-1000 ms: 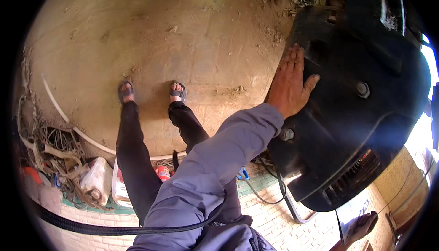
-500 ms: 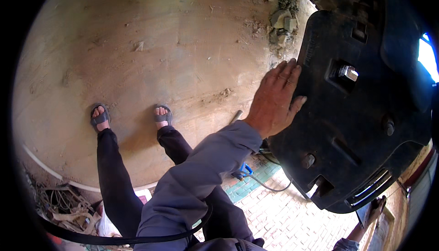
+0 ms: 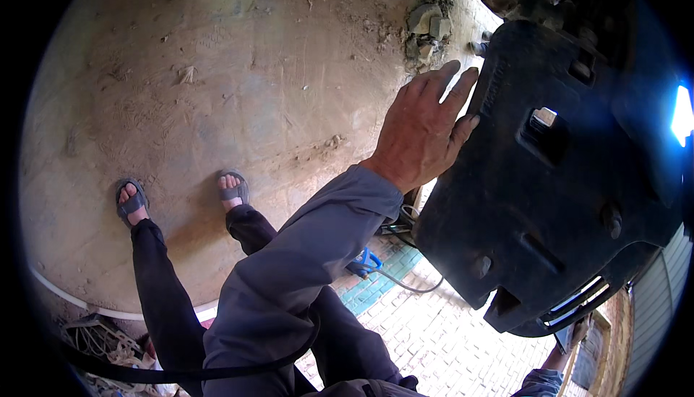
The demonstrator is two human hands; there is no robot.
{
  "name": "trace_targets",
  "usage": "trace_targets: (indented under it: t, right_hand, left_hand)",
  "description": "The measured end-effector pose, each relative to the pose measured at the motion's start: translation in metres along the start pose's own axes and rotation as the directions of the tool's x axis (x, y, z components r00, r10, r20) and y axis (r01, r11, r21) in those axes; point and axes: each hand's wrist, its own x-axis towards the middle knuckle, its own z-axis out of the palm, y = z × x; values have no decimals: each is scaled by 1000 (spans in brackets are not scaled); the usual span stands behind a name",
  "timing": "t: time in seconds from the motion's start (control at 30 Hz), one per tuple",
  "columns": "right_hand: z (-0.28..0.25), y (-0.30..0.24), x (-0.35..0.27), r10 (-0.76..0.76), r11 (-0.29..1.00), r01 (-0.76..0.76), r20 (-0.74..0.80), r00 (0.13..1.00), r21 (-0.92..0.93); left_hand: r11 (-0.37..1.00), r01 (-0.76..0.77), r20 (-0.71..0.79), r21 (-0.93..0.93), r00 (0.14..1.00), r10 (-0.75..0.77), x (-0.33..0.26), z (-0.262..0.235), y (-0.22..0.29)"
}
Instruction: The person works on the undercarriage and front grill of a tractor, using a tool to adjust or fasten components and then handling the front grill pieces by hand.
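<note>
Black moulded panel filled the right side, tilted, its left edge next to the left hand. That hand was open, fingers spread, thumb overlapping the edge; contact couldn't be told. Right hand was half hidden past the slotted lower end; couldn't tell its grip. Panel looked rigid and probably heavy, hardly fragile (dusty too, so perhaps slippery); the rectangular opening or outer edge seemed the likeliest hold, minding the bolt head and corners. Most room lay leftward over the brown floor; rubble sat near the upper edge, a cable near the lower left corner.
</note>
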Motion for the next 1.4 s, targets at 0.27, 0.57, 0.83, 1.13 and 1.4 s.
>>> trace_targets:
  t: [0.27,0.57,0.83,1.13,1.4]
  right_hand:
    - [-2,-2,3,5,1000,-5,-7,1000,-8]
    - [-6,-5,3,7,1000,-7,-7,1000,-5]
    - [-10,-8,2,6,1000,-6,-5,1000,-7]
    - [-10,-13,1,0,1000,1,5,1000,-8]
    - [-15,-6,-7,11,1000,-11,12,1000,-2]
  left_hand:
    - [995,-87,-64,53,994,90,31,2,5]
    - [989,-75,67,131,995,67,7,2,11]
    - [993,-19,163,117,987,0,-20,-1,15]
    - [997,-1,146,80,989,-10,-26,-4,17]
    - [997,-4,146,78,989,-8,-27,-5,15]
